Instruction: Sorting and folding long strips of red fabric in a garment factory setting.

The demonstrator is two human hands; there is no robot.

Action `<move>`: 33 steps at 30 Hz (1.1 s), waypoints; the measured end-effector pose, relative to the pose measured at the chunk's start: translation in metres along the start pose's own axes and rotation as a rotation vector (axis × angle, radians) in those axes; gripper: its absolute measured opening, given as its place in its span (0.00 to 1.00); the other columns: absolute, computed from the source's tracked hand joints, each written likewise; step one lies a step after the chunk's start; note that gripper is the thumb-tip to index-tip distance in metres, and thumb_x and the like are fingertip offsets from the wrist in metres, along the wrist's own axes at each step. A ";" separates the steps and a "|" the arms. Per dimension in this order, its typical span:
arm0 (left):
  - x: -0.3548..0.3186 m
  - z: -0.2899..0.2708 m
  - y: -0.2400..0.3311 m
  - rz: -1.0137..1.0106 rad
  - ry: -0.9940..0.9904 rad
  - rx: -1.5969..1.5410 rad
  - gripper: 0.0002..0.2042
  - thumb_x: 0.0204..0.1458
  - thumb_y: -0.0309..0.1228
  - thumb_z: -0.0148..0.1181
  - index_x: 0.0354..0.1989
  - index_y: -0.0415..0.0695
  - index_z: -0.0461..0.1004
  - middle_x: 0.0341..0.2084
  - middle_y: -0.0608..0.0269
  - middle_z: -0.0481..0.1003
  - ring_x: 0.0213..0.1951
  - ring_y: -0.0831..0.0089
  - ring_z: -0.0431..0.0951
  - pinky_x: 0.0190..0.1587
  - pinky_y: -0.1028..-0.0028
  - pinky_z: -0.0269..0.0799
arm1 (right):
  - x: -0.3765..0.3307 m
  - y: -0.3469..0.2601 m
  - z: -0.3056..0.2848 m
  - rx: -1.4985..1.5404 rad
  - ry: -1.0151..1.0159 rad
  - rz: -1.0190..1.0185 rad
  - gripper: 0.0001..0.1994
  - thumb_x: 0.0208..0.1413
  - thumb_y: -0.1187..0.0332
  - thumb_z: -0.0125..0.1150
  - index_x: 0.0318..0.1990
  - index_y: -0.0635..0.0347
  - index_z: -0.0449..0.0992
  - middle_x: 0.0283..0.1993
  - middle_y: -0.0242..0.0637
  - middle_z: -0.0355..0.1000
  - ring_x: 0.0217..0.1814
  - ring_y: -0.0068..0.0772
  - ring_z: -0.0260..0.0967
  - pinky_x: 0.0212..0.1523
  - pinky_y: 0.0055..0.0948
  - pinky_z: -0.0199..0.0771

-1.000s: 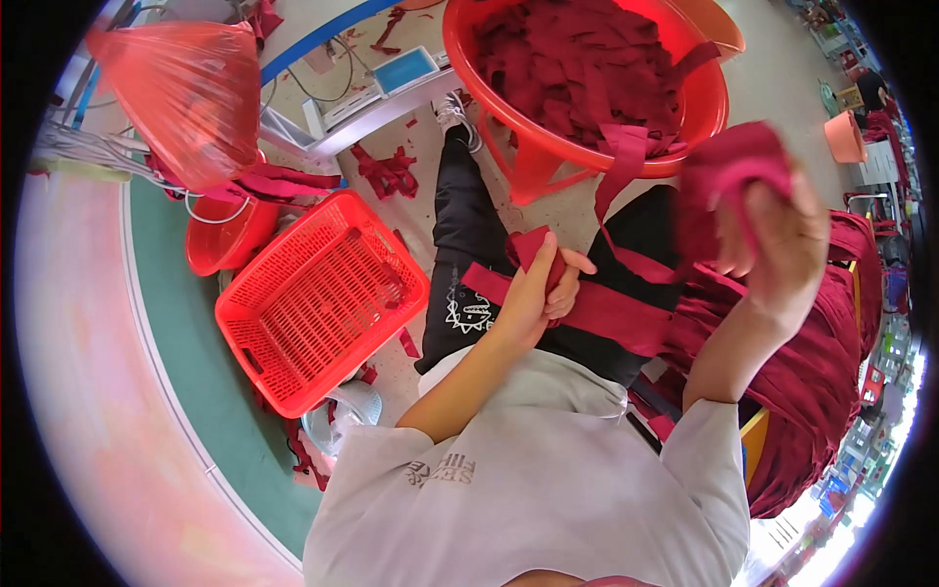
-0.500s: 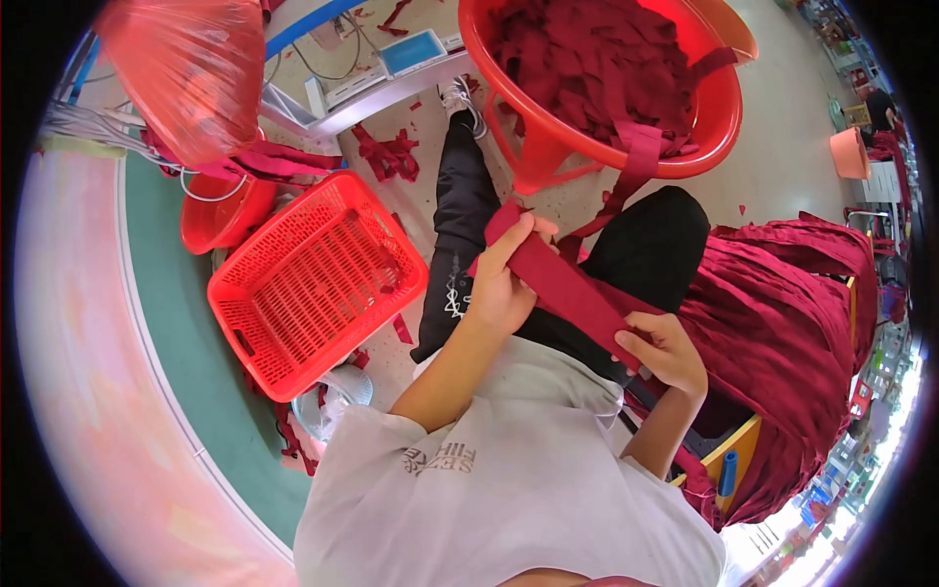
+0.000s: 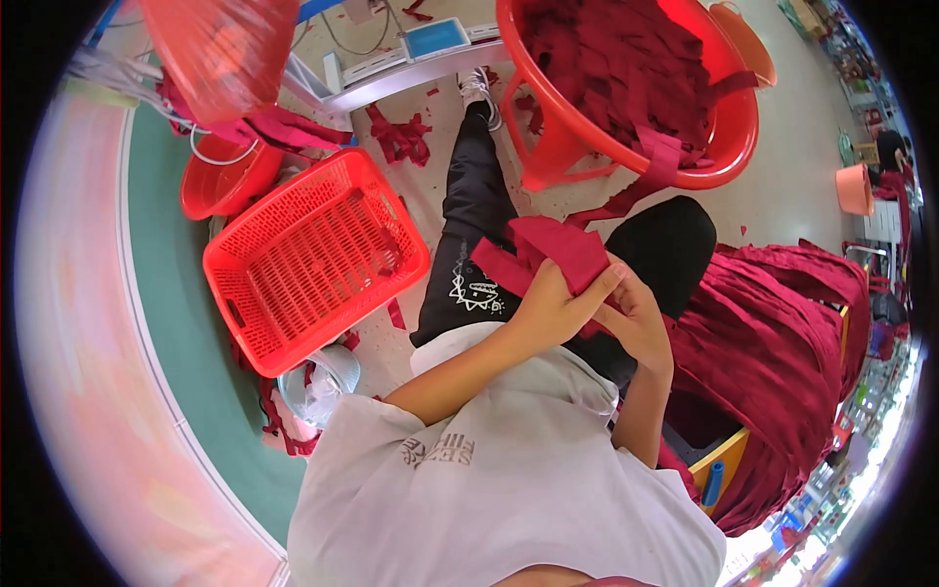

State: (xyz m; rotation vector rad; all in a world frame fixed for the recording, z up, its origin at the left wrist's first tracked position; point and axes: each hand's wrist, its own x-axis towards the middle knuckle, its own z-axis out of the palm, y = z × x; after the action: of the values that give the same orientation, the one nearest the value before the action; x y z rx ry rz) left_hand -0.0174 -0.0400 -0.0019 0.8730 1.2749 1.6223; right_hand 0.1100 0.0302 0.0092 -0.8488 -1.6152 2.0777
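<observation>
Over my lap, my left hand (image 3: 556, 305) is closed on a dark red fabric strip (image 3: 559, 245), which is folded over and bunched above the fingers. Close beside it, my right hand (image 3: 638, 315) pinches the edge of the same strip between thumb and fingers. The two hands almost touch, and part of the left fingers is hidden behind the cloth. From the strip's far side a length of fabric (image 3: 624, 201) runs up to the red tub (image 3: 740, 147), where a large pile of dark red strips (image 3: 616, 68) lies heaped, some hanging over the rim.
A red plastic basket (image 3: 230, 256) stands at the left, beside a smaller red bucket (image 3: 207, 186) and a clear pail (image 3: 342, 367). A red plastic bag (image 3: 220, 59) hangs at the upper left. More dark red fabric (image 3: 773, 342) is piled at my right. Scraps (image 3: 399, 137) litter the floor.
My right hand has moved up and left to meet my left hand. The strip, stretched between them before, is now folded and bunched. The view has shifted slightly.
</observation>
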 end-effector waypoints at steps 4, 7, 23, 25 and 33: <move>0.004 -0.010 -0.012 0.004 0.246 -0.148 0.08 0.61 0.30 0.55 0.36 0.36 0.74 0.32 0.65 0.77 0.35 0.78 0.76 0.40 0.76 0.71 | -0.008 0.018 -0.014 -0.166 -0.009 0.117 0.19 0.54 0.69 0.66 0.23 0.56 0.57 0.23 0.17 0.43 0.26 0.12 0.39 0.24 0.22 0.38; 0.007 -0.017 -0.012 -0.037 0.280 -0.228 0.09 0.62 0.32 0.54 0.36 0.37 0.73 0.32 0.65 0.77 0.37 0.77 0.77 0.41 0.76 0.71 | -0.015 0.028 -0.023 -0.280 -0.094 0.127 0.19 0.54 0.69 0.66 0.23 0.56 0.57 0.23 0.18 0.44 0.26 0.12 0.40 0.24 0.22 0.40; 0.021 -0.036 -0.014 -0.309 0.377 -1.003 0.19 0.65 0.44 0.43 0.27 0.45 0.68 0.23 0.65 0.70 0.30 0.75 0.72 0.38 0.71 0.68 | -0.021 0.005 -0.028 -0.540 -0.337 0.401 0.07 0.52 0.75 0.60 0.39 0.65 0.72 0.31 0.40 0.74 0.34 0.22 0.72 0.35 0.26 0.70; 0.023 -0.081 -0.021 -0.278 0.340 -1.410 0.17 0.64 0.41 0.45 0.22 0.48 0.65 0.17 0.69 0.62 0.23 0.78 0.64 0.31 0.74 0.62 | -0.025 0.014 -0.045 -0.780 0.037 0.183 0.12 0.43 0.81 0.56 0.38 0.66 0.72 0.33 0.44 0.72 0.33 0.29 0.73 0.35 0.29 0.71; -0.025 -0.257 -0.007 0.226 0.629 -1.198 0.17 0.63 0.31 0.42 0.18 0.49 0.55 0.11 0.73 0.49 0.13 0.81 0.46 0.18 0.75 0.42 | -0.147 -0.045 -0.233 -0.642 1.713 -0.990 0.11 0.58 0.70 0.53 0.38 0.69 0.77 0.34 0.41 0.74 0.35 0.33 0.71 0.38 0.27 0.72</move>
State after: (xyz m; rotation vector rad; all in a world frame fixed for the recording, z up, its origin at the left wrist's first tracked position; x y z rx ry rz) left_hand -0.2390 -0.1553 -0.0678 -0.2777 0.3313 2.4644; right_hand 0.3705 0.1221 0.0488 -1.0839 -1.0543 -0.1547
